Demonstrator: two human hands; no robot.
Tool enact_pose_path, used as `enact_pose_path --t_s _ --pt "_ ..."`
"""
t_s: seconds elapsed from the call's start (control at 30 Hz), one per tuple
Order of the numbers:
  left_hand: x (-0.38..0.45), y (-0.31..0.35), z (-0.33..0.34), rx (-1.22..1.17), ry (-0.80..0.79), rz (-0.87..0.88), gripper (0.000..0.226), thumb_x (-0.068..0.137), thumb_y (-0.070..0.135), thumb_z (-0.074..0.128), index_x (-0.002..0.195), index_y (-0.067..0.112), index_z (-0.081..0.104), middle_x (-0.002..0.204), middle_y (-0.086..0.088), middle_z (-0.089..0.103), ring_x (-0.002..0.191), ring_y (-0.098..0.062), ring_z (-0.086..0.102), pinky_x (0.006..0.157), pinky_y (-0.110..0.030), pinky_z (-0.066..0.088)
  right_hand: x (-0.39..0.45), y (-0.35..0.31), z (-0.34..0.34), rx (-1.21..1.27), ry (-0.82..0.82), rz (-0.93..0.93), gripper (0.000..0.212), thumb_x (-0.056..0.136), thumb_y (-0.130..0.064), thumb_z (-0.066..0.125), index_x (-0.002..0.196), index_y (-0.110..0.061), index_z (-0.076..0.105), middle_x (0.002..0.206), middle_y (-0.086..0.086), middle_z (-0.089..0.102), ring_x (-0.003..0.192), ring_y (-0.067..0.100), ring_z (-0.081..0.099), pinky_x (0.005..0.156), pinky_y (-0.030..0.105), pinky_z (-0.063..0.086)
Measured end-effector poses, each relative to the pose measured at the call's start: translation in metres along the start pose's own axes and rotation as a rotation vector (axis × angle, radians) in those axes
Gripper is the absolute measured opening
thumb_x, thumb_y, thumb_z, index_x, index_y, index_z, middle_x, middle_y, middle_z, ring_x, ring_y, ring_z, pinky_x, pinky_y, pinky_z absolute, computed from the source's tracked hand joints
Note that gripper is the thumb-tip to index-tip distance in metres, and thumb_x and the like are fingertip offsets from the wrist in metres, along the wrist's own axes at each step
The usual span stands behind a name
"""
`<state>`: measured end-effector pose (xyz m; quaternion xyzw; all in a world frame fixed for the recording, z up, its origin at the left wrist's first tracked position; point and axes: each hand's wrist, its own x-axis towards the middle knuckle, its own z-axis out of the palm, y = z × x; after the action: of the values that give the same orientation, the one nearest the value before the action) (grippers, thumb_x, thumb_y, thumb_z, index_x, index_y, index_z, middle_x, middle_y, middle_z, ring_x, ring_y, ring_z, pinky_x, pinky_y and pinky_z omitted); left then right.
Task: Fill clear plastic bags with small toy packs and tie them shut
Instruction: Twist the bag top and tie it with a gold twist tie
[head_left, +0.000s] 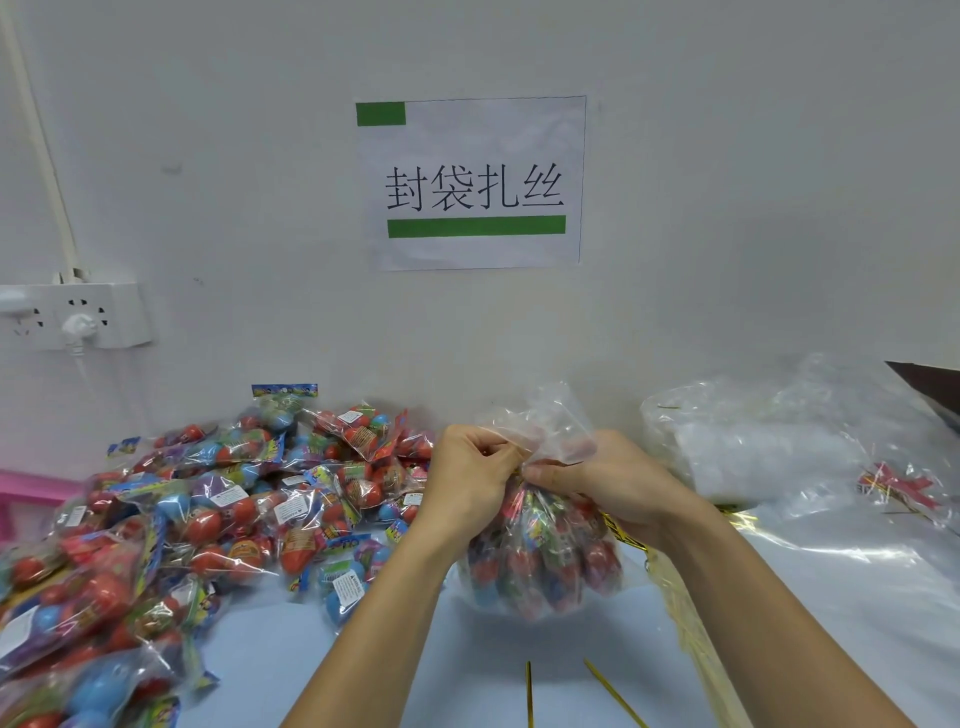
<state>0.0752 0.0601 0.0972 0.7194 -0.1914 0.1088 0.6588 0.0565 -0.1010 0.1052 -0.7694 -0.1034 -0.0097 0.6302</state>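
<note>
Gathering clear bag (540, 551) neck, upright mid-tabletop: left hand (470, 480) and right hand (605, 486) both pinch it closed. Gold twist ties (597, 680) lie toward the near edge (right hand nearer).

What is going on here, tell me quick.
A person is closing a filled bag of toy packs at a table. Both hands, left and right, pinch its gathered neck just above the packs. Whether a tie is on yet can't be seen. Two gold ties lie loose in front, a pile of packs sits to the left, and empty bags to the right.
</note>
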Motion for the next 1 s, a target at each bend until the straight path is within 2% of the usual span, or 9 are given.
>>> enact_pose_path --t_s 0.13,0.27,0.43,0.53,0.6,0.73,0.87,0.93,1.0 --pt "0.001 -0.001 0.001 -0.043 0.007 -0.007 0.037 0.09 0.017 0.072 0.069 -0.013 0.064 0.063 -0.015 0.052 0.061 -0.019 0.04 0.058 -0.032 0.037 -0.001 -0.003 0.002 -0.062 0.02 -0.033 0.016 0.084 -0.013 0.08 0.095 -0.002 0.078 0.098 0.02 0.076 0.1 0.037 0.072 0.093 0.05 0.054" --pt "0.003 0.0 -0.001 -0.052 0.033 -0.004 0.038 0.091 0.014 0.07 0.054 0.006 0.066 0.058 -0.013 0.05 0.057 -0.017 0.043 0.053 -0.027 0.038 -0.002 -0.008 0.008 -0.238 0.067 -0.051 0.015 0.084 -0.03 0.08 0.083 -0.016 0.082 0.072 0.004 0.074 0.063 0.014 0.057 0.06 0.023 0.043" --pt "0.003 0.0 -0.002 -0.046 0.048 -0.008 0.039 0.091 0.015 0.069 0.052 0.017 0.072 0.054 -0.008 0.055 0.052 -0.016 0.045 0.053 -0.024 0.04 0.0 -0.007 0.016 -0.302 0.083 -0.117 0.012 0.086 -0.031 0.074 0.081 -0.023 0.082 0.082 0.014 0.076 0.063 0.012 0.055 0.067 0.032 0.043" --pt "0.002 0.0 -0.003 -0.05 0.048 -0.002 0.044 0.091 0.011 0.068 0.049 0.024 0.072 0.049 0.008 0.061 0.046 -0.003 0.053 0.05 -0.015 0.043 0.003 -0.005 0.021 -0.396 0.112 -0.147 0.022 0.085 -0.038 0.069 0.085 -0.019 0.079 0.082 0.013 0.075 0.069 0.028 0.062 0.07 0.044 0.052" --pt "0.001 0.001 -0.002 -0.054 0.048 -0.009 0.042 0.091 0.011 0.068 0.052 0.025 0.074 0.052 0.008 0.065 0.05 -0.003 0.059 0.052 -0.016 0.046 0.004 -0.004 0.02 -0.395 0.113 -0.16 0.019 0.086 -0.036 0.068 0.084 -0.021 0.079 0.079 0.008 0.075 0.072 0.026 0.066 0.073 0.045 0.054" --pt "0.0 0.004 0.0 -0.057 0.04 -0.01 0.043 0.092 0.011 0.067 0.052 0.024 0.074 0.049 0.01 0.06 0.047 -0.003 0.051 0.049 -0.016 0.041 0.002 -0.004 0.016 -0.333 0.09 -0.204 0.014 0.09 -0.022 0.068 0.086 -0.026 0.081 0.068 -0.008 0.073 0.058 0.004 0.058 0.058 0.027 0.046" --pt "-0.002 0.005 -0.005 -0.024 -0.017 -0.047 0.034 0.094 0.015 0.066 0.061 0.012 0.074 0.05 0.001 0.057 0.046 -0.013 0.047 0.045 -0.02 0.039 -0.001 -0.007 0.012 -0.359 0.018 -0.22 0.02 0.094 -0.017 0.062 0.08 -0.019 0.077 0.045 -0.013 0.049 0.04 0.004 0.035 0.043 0.016 0.028" --pt "-0.002 0.008 -0.01 0.018 -0.075 -0.054 0.03 0.095 0.019 0.065 0.068 0.013 0.076 0.054 0.005 0.064 0.049 -0.011 0.058 0.051 -0.02 0.045 -0.002 -0.007 0.011 -0.35 0.004 -0.198 0.022 0.096 -0.019 0.061 0.081 -0.017 0.077 0.044 -0.015 0.048 0.038 0.004 0.036 0.042 0.013 0.028" --pt "-0.002 0.011 -0.016 0.042 -0.125 -0.07 0.019 0.092 0.029 0.069 0.08 0.02 0.08 0.073 0.003 0.076 0.072 -0.012 0.072 0.071 -0.028 0.056 -0.002 -0.005 0.008 -0.332 0.036 -0.163 0.019 0.096 -0.023 0.064 0.08 -0.018 0.075 0.047 -0.014 0.053 0.04 0.002 0.042 0.044 0.013 0.033"
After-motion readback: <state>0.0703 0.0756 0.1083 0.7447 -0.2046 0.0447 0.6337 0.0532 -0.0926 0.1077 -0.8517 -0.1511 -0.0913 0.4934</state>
